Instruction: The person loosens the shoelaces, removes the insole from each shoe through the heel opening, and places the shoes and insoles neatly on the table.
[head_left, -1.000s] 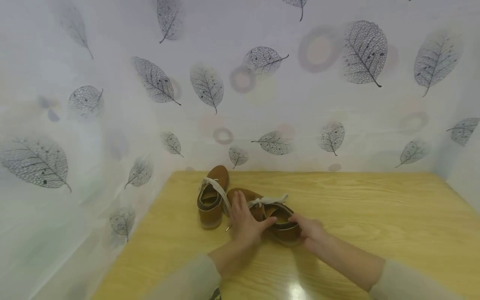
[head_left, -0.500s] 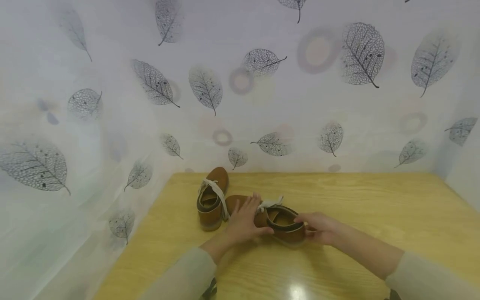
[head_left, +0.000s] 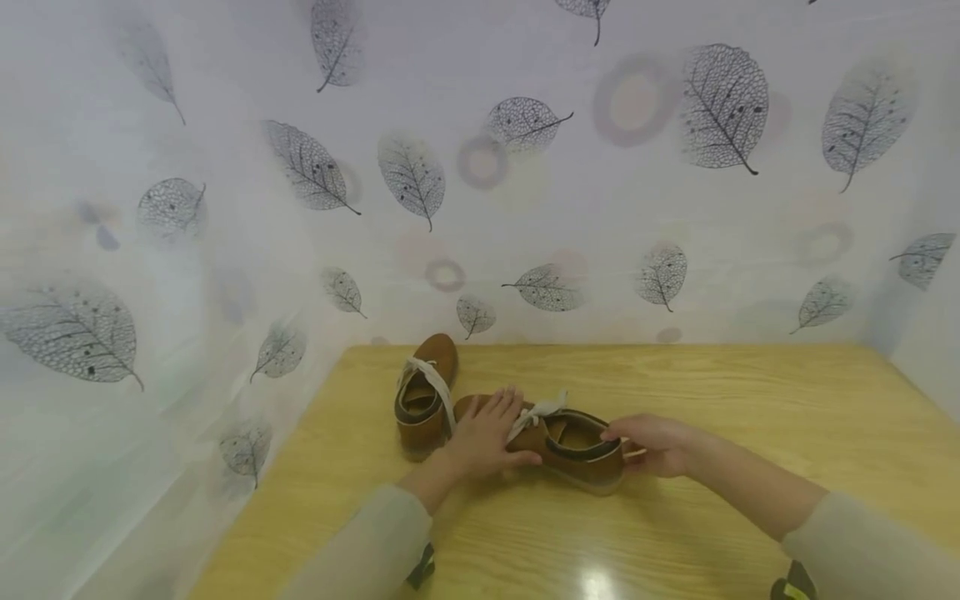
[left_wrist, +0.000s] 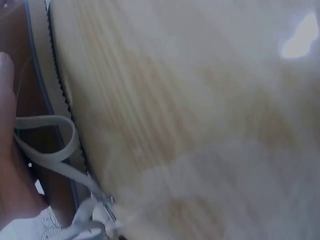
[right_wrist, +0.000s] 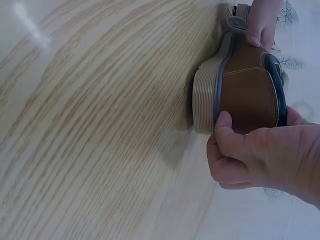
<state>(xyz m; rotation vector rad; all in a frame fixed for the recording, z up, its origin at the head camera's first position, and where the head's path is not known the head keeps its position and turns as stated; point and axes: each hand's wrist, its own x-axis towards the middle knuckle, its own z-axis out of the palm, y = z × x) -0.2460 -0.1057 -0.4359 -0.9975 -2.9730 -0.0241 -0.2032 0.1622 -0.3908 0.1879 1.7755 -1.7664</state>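
fingers curled, the right hand (head_left: 660, 446) grips a brown shoe (head_left: 588, 472) by its heel; the left hand (head_left: 482, 442) lies straight-fingered over its toe, seemingly to steady it.

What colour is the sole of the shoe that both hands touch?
The sole is beige; it shows best in the right wrist view.

One shoe (head_left: 422, 435) sits near the tabletop's (head_left: 750, 408) far left corner; right of it, the second shoe (head_left: 561, 458), partly under my left hand (head_left: 483, 437)
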